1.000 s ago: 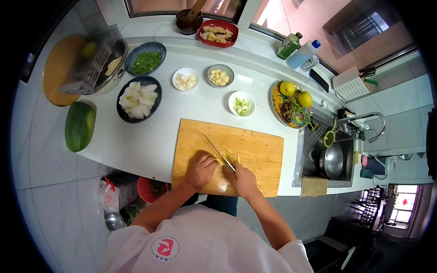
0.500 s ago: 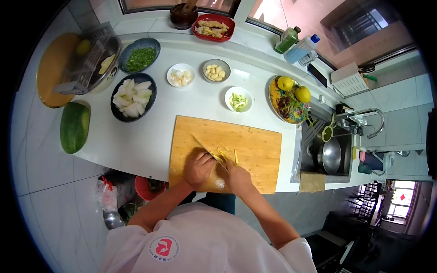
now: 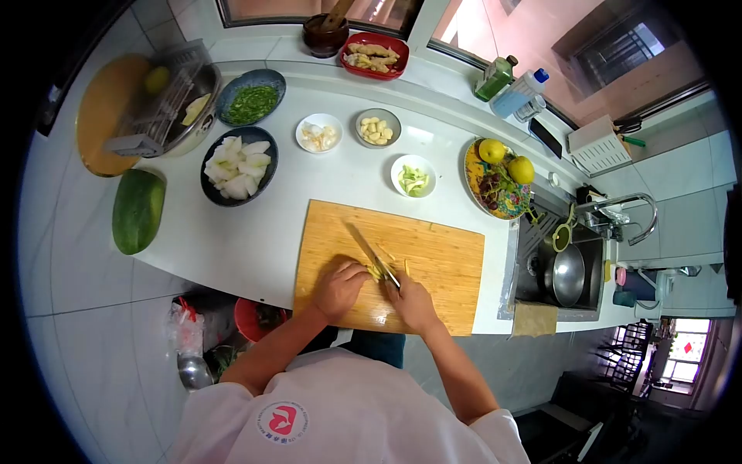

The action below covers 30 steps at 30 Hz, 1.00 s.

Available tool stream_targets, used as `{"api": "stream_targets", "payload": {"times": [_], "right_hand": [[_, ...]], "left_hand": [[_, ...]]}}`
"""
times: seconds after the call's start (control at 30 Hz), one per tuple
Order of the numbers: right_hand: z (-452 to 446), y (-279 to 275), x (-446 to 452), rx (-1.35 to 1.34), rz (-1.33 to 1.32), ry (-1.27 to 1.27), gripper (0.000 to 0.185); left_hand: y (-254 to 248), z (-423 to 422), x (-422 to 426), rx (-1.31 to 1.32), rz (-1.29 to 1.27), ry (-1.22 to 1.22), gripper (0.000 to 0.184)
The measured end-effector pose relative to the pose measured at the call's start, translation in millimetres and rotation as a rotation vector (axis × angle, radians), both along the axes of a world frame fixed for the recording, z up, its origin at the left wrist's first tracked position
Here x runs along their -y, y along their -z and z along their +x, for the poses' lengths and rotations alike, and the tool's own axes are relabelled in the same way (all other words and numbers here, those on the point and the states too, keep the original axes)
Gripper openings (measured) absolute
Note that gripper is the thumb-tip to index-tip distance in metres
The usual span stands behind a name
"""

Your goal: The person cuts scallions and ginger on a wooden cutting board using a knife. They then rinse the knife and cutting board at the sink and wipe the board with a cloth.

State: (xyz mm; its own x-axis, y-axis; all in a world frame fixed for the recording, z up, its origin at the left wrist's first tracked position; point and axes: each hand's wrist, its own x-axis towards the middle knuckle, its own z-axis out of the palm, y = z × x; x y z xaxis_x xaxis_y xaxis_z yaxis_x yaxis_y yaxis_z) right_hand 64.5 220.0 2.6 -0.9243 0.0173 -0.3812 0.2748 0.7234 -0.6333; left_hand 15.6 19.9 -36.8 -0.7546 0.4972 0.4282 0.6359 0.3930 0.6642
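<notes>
On the wooden cutting board (image 3: 440, 247), my right hand (image 3: 412, 303) is closed around the handle of a kitchen knife (image 3: 369, 249). The blade points away and to the left, over the board. Beside it my left hand (image 3: 340, 290) bends its fingers together onto thin yellow strips of what looks like ginger (image 3: 377, 271), holding them against the board. A few loose strips lie to the right of the blade. The left fingertips are close to the knife; whether they touch it is hard to see.
Behind the board stand bowls of garlic cloves (image 3: 375, 127), pale slices (image 3: 318, 134), green slices (image 3: 413, 176), white chunks (image 3: 236, 168) and chopped greens (image 3: 250, 104). A fruit plate (image 3: 473, 179) and sink (image 3: 589, 290) lie right; a green melon (image 3: 137, 211) lies left. Ginger fills a red dish (image 3: 376, 71).
The whole view has shifted slightly. The knife blade has tilted and now shows more of its side. My right hand sits slightly farther right; my left hand stays at the strips.
</notes>
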Motion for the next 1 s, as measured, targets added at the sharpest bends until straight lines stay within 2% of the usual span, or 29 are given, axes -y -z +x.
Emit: {"api": "stream_targets", "payload": {"times": [0.07,0.2,0.47,0.57,0.83,1.0], "right_hand": [[14.5,-22.5,3.2,-0.013,0.209,-0.024,0.032],[34.7,-43.7,4.2,0.038,0.231,-0.017,0.032],[41.1,-55.5,6.3,0.069,0.349,-0.088,0.024],[45.2,-50.2,3.1,-0.020,0.302,-0.065,0.021],[52.2,-38.5,-3.7,0.029,0.230,0.058,0.020],[55.3,-32.0,-2.5,0.060,0.226,0.070,0.019]], "left_hand": [[4.6,-0.7,0.0,0.015,-0.022,0.006,0.014],[10.2,0.7,0.7,-0.029,-0.081,-0.013,0.021],[15.7,-2.6,-1.8,-0.130,-0.140,0.007,0.022],[11.9,-4.3,-0.4,-0.141,-0.167,0.037,0.021],[8.1,-3.7,-2.0,-0.210,-0.169,0.077,0.021],[0.8,-2.9,-3.8,-0.058,-0.233,0.110,0.024]]}}
